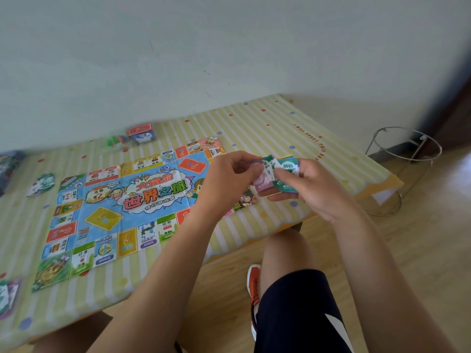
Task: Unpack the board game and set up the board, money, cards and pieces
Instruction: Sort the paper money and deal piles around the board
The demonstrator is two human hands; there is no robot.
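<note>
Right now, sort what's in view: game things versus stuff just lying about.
Game things: unfolded paper game board; wad of green and pink play money in both hands; red card packet by the wall; small green pieces.

Lying about: round wire stand on the floor.

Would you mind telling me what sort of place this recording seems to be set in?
Probably a room in a home. A low table with a striped, dotted cloth stands against a plain painted wall, the floor is wood-look, and a bare wire stand sits in the corner.

One board (122,200), two hands (229,174) (313,189), three money piles (42,183) (9,294) (280,174).
</note>
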